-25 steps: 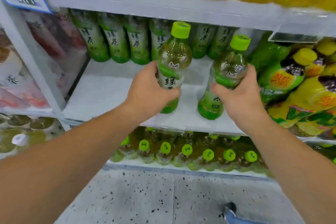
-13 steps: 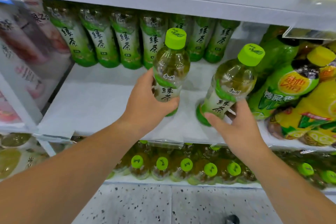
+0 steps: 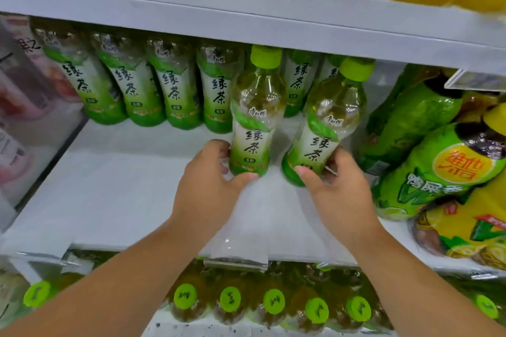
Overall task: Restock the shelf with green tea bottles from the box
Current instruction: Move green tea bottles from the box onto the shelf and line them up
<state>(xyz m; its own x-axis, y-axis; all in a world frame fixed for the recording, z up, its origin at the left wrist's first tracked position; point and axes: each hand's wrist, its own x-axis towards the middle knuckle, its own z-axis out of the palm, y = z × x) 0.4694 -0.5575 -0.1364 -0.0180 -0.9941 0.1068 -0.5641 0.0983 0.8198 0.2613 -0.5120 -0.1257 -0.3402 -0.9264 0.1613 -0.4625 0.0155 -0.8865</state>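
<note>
White shelf surface shows left of 2 bottles.

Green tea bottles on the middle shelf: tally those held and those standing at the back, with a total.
Held bottles, one in the left hand, one in the right hand: 2
Back-row bottles in view: 6
Total: 8

We see a white shelf carrying a row of green tea bottles along its back at twelve o'clock, with larger green and yellow bottles piled at three o'clock.
</note>
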